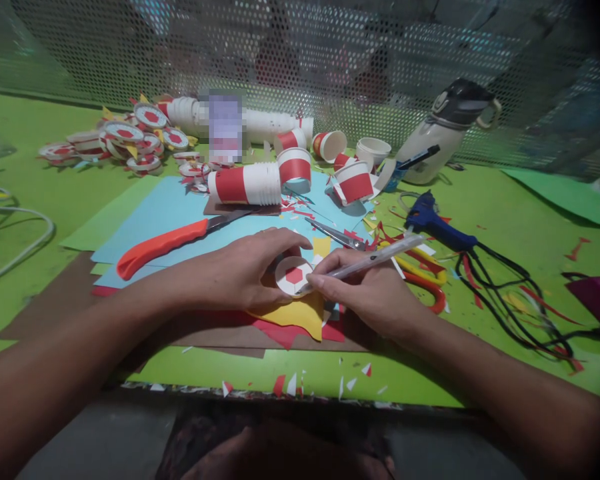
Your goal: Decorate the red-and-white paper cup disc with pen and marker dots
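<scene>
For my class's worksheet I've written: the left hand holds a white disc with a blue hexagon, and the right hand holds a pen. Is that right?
Not quite: the hexagon is red, not blue, as the head view shows. The left hand holds the white disc, the right hand a pen.
</scene>
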Demonstrator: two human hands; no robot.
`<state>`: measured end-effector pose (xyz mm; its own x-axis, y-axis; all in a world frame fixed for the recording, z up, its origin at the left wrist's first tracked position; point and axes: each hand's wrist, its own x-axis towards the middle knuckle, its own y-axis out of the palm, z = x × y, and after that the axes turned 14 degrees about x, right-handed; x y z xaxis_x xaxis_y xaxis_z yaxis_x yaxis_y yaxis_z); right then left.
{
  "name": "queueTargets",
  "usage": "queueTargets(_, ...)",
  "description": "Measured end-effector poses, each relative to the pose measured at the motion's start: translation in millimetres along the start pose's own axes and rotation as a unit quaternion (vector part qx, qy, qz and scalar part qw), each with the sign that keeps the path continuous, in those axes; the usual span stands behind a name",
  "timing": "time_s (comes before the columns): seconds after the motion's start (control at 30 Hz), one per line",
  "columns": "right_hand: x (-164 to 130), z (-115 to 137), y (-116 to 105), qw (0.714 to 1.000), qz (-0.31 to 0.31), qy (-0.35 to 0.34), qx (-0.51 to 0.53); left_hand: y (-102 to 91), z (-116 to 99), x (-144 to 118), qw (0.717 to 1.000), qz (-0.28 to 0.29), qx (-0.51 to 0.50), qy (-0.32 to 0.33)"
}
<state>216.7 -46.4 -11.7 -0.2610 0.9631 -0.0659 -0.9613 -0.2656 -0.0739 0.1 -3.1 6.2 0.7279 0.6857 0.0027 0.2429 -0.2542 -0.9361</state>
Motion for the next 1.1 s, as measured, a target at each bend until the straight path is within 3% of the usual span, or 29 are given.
queueTargets(0.43,0.6,2.1,-1.3,1.000,0.023,0.018,0.004,1.5,-2.2,-0.5,1.000,-0.014,-0.001,0.010)
queueTargets(0.73,6.2,-8.7,-6.5,0.988,-0.028,-0.026,0.149,-2.8,0.3,-1.9,1.000,0.011,-0.003,-0.005)
queueTargets(0.97,8.6,-13.1,-7.3,0.983,-0.032,-0.028,0.180,-4.4,2.4,-3.0,0.999,0.036,-0.019,-0.012)
queueTargets(1.1,9.6,-17.0,-8.0,0.981,-0.023,-0.018,0.193,-0.4,-0.9,-2.4,0.998,0.024,-0.042,-0.027)
